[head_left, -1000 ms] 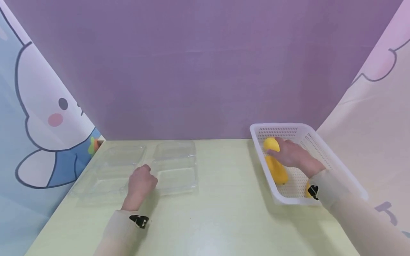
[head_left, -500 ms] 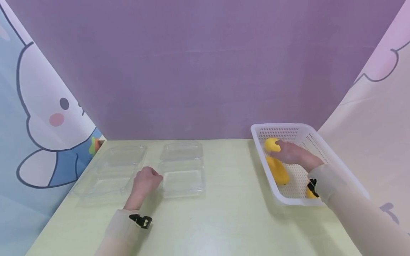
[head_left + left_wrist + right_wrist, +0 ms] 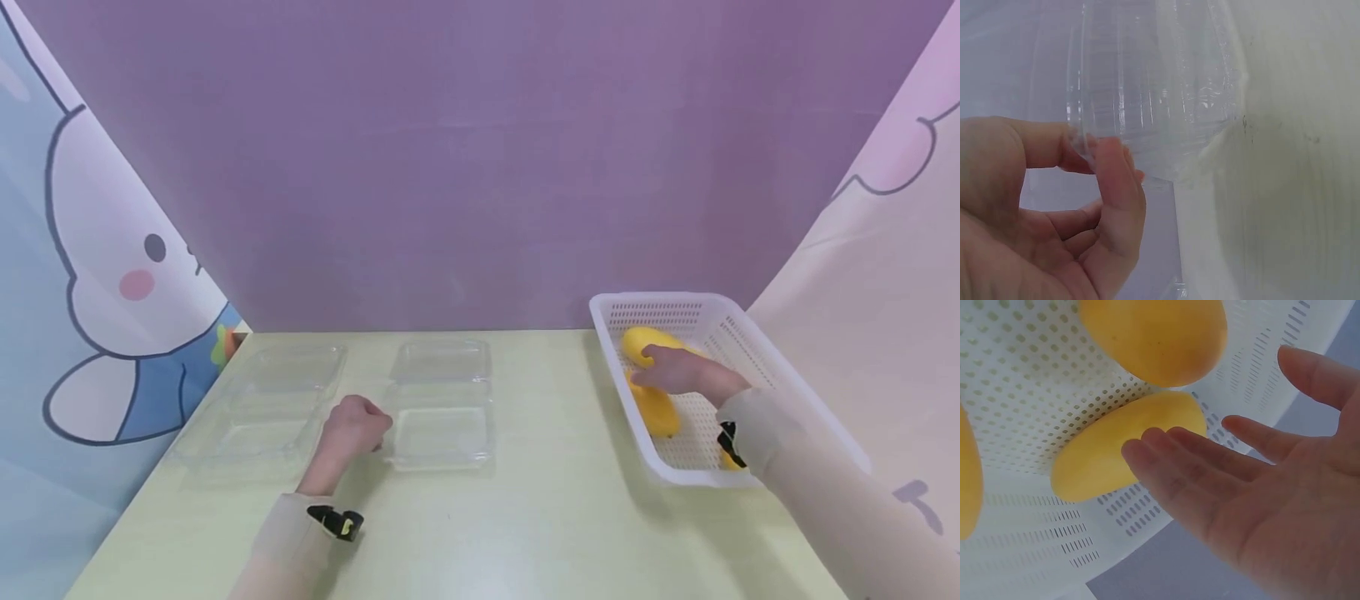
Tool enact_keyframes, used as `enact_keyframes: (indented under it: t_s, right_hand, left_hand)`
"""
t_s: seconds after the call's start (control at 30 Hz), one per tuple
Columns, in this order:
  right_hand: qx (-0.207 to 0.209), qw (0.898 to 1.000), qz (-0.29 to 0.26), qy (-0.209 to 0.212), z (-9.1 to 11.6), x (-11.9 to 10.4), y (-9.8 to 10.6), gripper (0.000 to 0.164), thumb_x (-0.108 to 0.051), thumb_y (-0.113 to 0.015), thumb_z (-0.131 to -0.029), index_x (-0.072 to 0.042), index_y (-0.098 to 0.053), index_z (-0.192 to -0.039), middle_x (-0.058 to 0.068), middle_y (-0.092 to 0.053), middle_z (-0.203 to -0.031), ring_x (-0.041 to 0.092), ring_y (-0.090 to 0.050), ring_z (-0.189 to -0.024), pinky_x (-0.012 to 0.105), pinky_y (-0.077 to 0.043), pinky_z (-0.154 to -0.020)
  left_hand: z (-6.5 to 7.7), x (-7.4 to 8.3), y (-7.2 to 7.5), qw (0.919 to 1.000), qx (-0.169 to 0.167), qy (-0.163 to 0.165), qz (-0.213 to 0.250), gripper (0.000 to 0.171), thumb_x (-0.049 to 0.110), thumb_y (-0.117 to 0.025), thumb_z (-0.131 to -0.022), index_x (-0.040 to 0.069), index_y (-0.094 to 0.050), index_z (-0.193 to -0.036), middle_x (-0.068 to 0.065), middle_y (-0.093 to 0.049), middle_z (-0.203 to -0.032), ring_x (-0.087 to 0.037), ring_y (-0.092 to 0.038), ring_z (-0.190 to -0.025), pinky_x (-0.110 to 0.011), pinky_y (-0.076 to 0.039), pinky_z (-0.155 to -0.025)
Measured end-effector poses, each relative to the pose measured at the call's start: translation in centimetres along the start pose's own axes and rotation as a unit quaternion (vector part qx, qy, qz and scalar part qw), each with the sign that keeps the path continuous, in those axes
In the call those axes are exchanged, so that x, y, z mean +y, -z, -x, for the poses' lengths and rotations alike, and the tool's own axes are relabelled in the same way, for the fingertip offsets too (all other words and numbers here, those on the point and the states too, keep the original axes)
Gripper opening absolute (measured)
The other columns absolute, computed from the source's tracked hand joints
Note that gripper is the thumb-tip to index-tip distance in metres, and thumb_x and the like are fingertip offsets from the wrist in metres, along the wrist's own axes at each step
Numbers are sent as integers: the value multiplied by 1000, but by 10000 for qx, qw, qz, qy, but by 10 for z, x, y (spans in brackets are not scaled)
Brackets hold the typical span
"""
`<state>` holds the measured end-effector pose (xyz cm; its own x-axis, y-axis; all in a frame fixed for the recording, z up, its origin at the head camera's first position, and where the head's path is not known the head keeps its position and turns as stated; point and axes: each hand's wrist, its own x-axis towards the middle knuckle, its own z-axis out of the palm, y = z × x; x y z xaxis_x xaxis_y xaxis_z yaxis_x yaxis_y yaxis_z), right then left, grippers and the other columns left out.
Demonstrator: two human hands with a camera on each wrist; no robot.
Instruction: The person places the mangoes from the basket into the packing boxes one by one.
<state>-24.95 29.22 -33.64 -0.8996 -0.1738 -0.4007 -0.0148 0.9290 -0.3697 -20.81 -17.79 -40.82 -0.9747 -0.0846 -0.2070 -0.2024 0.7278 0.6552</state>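
Observation:
With thumb and fingertips my left hand (image 3: 352, 432) pinches the rim of a clear plastic clamshell box (image 3: 1147, 87), seen close in the left wrist view. In the head view this clamshell box (image 3: 441, 433) lies with its lid folded back. My right hand (image 3: 678, 371) is inside the white perforated basket (image 3: 795, 379), fingers extended and thumb spread apart. Its fingertips overlap a yellow mango (image 3: 1110, 453) in the right wrist view; contact cannot be told. Another mango (image 3: 1154, 337) lies beside it, and a third mango (image 3: 966, 475) shows at the left edge.
A second clear clamshell box (image 3: 262, 408) lies folded open at the left of the pale table (image 3: 480, 533). A purple panel (image 3: 480, 167) stands along the back. Printed fabric (image 3: 112, 333) closes off the left side.
My left hand has slid the clamshell box to the right, away from the other one. My right hand has shifted slightly nearer, and the far mango shows more of its length.

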Motion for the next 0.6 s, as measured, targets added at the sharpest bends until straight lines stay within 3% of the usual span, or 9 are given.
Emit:
enact_keyframes:
  t_s: [0.1,0.27,0.4,0.6]
  right_hand:
    - [-141,9999,-25,28,-2,0,-2,76,-33,-58,-100,16,-28,-149,36,-35,-151,53,-38,-136,65,-37,-107]
    - [-312,9995,-12,64,-4,-2,-5,76,-31,-65,-94,11,-33,-150,33,-42,-147,47,-51,-124,60,-51,-85]
    - [-476,9989,-49,5,-5,-2,-9,74,-26,-67,-90,6,-36,-150,28,-46,-141,39,-54,-113,56,-51,-79]
    - [-578,9982,-41,-151,-10,2,-16,73,-22,-72,-83,-3,-43,-147,22,-48,-135,38,-54,-110,54,-53,-74]
  left_hand:
    - [0,2,-2,10000,-13,1,-3,31,14,-60,-88,-8,-66,-109,-8,-69,-75,-25,-65,-73,-37,-51,-67]
    - [1,4,-3,10000,19,-20,-46,31,14,-60,-88,-8,-65,-110,-8,-69,-75,-24,-65,-72,-39,-52,-69]
    - [3,4,-4,10000,-32,-41,-43,31,14,-60,-89,-9,-64,-110,-9,-69,-77,-24,-65,-73,-40,-53,-69]
    - [7,5,-8,9998,-47,-188,-33,27,12,-59,-88,-8,-65,-106,-9,-68,-77,-23,-64,-67,-35,-51,-61]
